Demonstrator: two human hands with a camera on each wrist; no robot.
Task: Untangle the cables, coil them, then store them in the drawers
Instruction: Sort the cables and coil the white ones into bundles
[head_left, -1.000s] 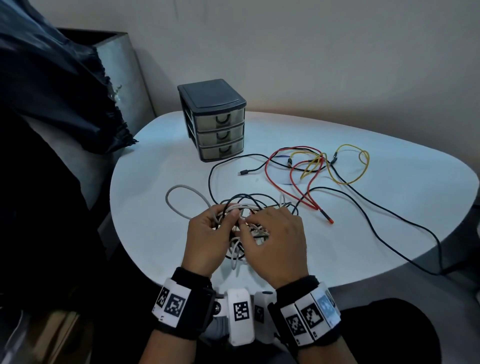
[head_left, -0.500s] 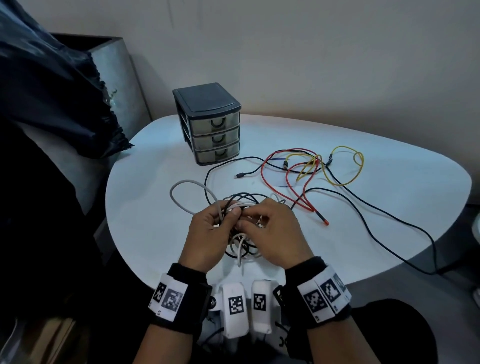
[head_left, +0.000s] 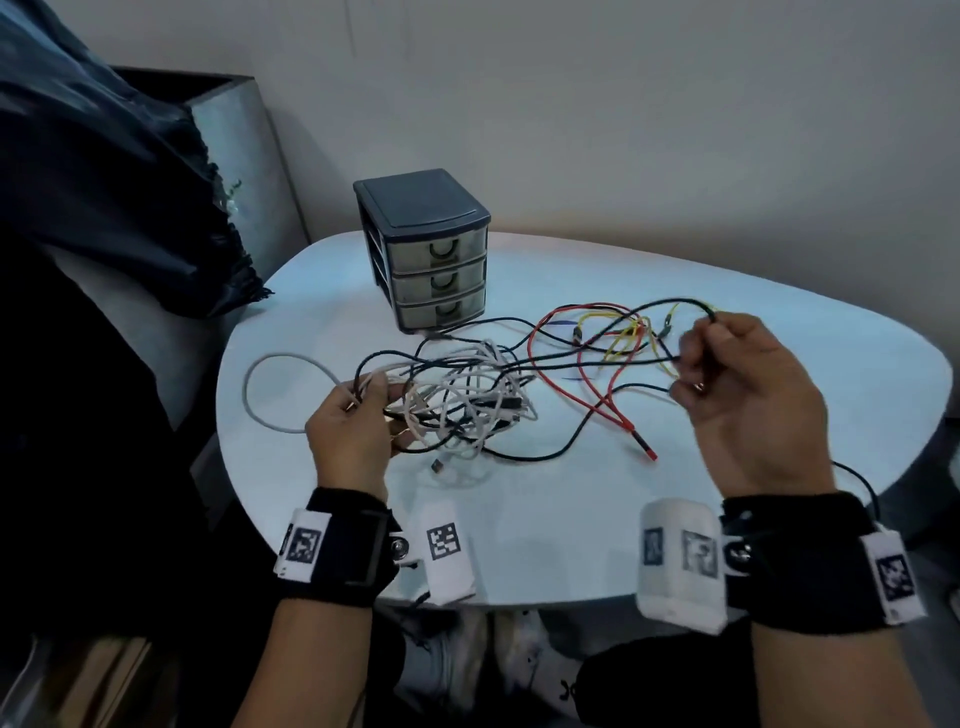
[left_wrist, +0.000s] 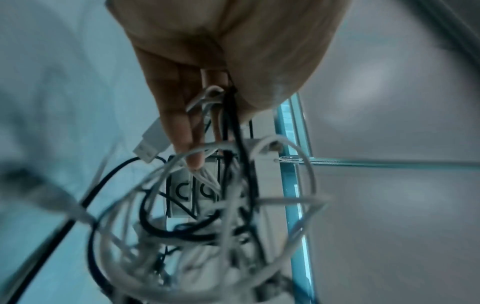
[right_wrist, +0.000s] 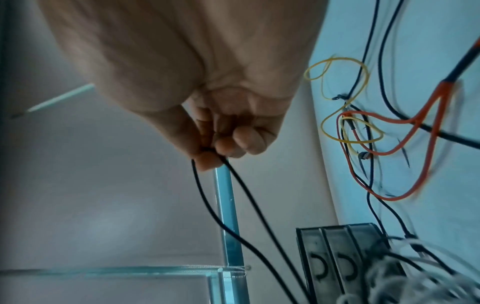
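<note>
A tangle of white and black cables (head_left: 467, 400) hangs above the white table (head_left: 519, 519), held at its left side by my left hand (head_left: 363, 410), whose fingers (left_wrist: 182, 123) curl round several strands. My right hand (head_left: 696, 358) is raised to the right and pinches a loop of black cable (head_left: 675, 302) between thumb and fingertips (right_wrist: 207, 158); the cable runs back into the tangle. Red cable (head_left: 587, 384) and yellow cable (head_left: 623, 338) lie on the table beyond. The dark three-drawer unit (head_left: 436, 249) stands at the back with all drawers closed.
A dark cloth (head_left: 104, 182) drapes over a grey box at the left. A grey loop of cable (head_left: 270, 384) lies near the table's left edge. A black cable trails off the right edge of the table. The wall stands close behind.
My hands have drawn apart: the right has moved up and to the right, pulling a black cable out of the tangle, while the left has lifted the bundle.
</note>
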